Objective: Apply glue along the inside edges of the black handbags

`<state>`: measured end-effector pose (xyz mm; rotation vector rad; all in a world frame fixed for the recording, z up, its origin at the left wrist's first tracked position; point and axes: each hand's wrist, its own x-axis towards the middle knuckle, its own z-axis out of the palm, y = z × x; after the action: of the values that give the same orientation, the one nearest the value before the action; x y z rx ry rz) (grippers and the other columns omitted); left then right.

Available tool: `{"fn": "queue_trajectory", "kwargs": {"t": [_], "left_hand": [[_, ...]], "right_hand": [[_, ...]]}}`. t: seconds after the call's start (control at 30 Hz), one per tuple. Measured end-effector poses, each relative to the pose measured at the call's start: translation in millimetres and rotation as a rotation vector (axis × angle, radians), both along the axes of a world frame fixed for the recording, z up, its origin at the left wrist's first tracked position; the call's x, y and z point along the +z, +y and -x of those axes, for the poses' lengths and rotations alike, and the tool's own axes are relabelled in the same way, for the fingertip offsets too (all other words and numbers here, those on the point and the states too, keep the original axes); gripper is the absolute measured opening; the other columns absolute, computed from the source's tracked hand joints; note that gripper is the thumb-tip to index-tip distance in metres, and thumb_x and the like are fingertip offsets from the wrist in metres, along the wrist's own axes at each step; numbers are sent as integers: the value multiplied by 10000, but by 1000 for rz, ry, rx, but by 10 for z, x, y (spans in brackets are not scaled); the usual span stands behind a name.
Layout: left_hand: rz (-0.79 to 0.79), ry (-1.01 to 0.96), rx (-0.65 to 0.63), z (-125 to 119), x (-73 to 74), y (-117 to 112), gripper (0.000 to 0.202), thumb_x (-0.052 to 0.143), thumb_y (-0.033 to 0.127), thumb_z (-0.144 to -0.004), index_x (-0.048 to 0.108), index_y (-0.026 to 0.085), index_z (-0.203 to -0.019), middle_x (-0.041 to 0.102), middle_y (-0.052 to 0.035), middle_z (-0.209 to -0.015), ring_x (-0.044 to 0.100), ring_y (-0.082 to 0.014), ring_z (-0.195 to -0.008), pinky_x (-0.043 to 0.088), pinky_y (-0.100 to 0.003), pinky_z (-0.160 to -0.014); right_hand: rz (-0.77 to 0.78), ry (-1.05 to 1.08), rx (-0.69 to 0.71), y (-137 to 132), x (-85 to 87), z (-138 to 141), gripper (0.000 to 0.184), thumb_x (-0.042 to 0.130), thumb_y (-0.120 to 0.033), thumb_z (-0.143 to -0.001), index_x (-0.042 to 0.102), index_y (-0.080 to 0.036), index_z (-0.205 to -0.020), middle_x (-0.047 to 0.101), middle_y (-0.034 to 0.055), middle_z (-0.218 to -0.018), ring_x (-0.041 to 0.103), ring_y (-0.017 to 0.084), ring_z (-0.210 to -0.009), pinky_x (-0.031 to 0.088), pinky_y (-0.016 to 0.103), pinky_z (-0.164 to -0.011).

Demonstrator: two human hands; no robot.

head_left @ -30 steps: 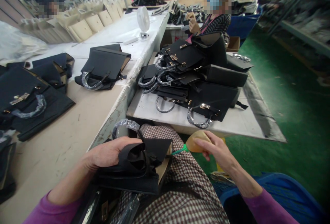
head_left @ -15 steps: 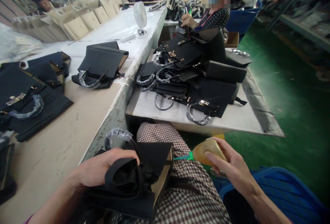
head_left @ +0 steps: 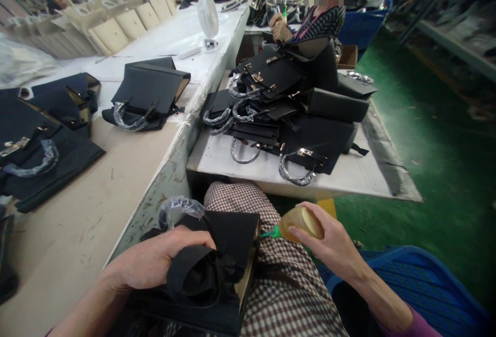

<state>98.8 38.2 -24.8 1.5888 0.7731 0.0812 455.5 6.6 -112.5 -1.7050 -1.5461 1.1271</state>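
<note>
A black handbag (head_left: 222,228) lies across my lap, its handle (head_left: 180,205) wrapped in clear plastic. My left hand (head_left: 163,257) is closed on the bag near a bunched fold of black fabric (head_left: 194,277); its fingertips are partly hidden. From the right, my right hand (head_left: 325,236) grips an amber squeeze bottle (head_left: 300,223), tilted with its green nozzle (head_left: 273,232) pointing left. The thin tip is at the tan-lined open side (head_left: 248,275) of the bag. Whether any liquid comes out cannot be seen.
Black handbags (head_left: 310,143) are piled on the table ahead, and more (head_left: 151,91) lie on the left bench (head_left: 132,171). A white fan (head_left: 208,16) and cream bags (head_left: 112,32) stand farther back. Beyond the pile sits a masked co-worker (head_left: 321,21). A blue basket (head_left: 418,280) is at my right.
My right hand and the squeeze bottle have moved a little left and up, closer to the bag's edge. My left hand has shifted slightly right with the bunched fabric. The co-worker's hands moved.
</note>
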Motion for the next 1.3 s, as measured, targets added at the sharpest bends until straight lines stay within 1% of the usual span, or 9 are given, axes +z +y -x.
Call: {"fn": "queue_trajectory", "kwargs": {"t": [0.27, 0.37, 0.4, 0.47, 0.53, 0.67, 0.97, 1.13, 1.3], "left_hand": [[-15, 2, -24, -26, 16, 21, 125, 628, 287, -945, 648, 172, -993, 710, -17, -897, 604, -157, -792, 455, -222, -734], [-10, 15, -52, -36, 7, 27, 89, 616, 256, -949, 636, 178, -987, 705, -16, -906, 607, -160, -805, 454, -223, -751], [-5, 19, -59, -35, 1, 26, 85, 616, 251, -949, 634, 180, -992, 705, -15, -913, 610, -163, -814, 454, -225, -759], [6, 23, -60, -24, -13, 21, 111, 626, 277, -949, 636, 179, -998, 703, -18, -915, 609, -169, -817, 456, -229, -760], [10, 40, -63, -10, -24, 13, 142, 626, 308, -955, 637, 174, -1001, 699, -19, -909, 601, -169, -810, 458, -232, -757], [18, 56, -55, -12, -23, 11, 125, 642, 278, -934, 644, 175, -1005, 700, -8, -909, 599, -163, -813, 460, -227, -765], [-7, 10, -46, -29, -4, 34, 125, 617, 265, -937, 643, 158, -996, 694, -19, -902, 600, -164, -808, 462, -227, -757], [-20, 16, -45, -22, -17, 28, 129, 627, 271, -933, 637, 154, -985, 688, -24, -900, 593, -162, -807, 462, -225, -756], [-59, 9, -39, -13, 2, 43, 155, 611, 305, -942, 635, 157, -979, 683, -26, -885, 595, -163, -798, 466, -232, -751]], "right_hand": [[91, 44, -12, -19, 49, 20, 497, 750, -535, -792, 645, -199, -1143, 705, 98, -1044, 666, 327, -927, 534, 469, -870], [194, 109, -18, -38, 19, 6, 490, 737, -543, -829, 635, -203, -1167, 700, 52, -889, 641, 241, -668, 537, 378, -608], [236, 140, -16, -45, 9, -4, 492, 732, -552, -841, 631, -204, -1173, 686, 29, -821, 598, 204, -571, 495, 340, -516], [305, 207, -11, -63, -1, -24, 496, 739, -563, -848, 628, -202, -1170, 656, -4, -736, 516, 151, -467, 407, 286, -423], [349, 275, -16, -88, 7, -33, 485, 750, -561, -850, 630, -198, -1148, 648, -11, -730, 493, 127, -456, 384, 261, -409], [395, 392, -35, -176, 63, -11, 430, 752, -557, -849, 653, -199, -1068, 631, -15, -739, 496, 121, -477, 409, 246, -401], [416, 609, -109, -402, 222, 33, 381, 811, -508, -839, 701, -192, -1021, 647, 12, -774, 490, 119, -514, 405, 202, -366], [411, 619, -154, -489, 337, 95, 442, 836, -506, -809, 686, -202, -1093, 664, 26, -807, 521, 141, -547, 414, 205, -367], [369, 590, -201, -534, 401, 108, 493, 819, -522, -818, 664, -203, -1160, 672, 36, -822, 503, 148, -556, 411, 220, -379]]}}
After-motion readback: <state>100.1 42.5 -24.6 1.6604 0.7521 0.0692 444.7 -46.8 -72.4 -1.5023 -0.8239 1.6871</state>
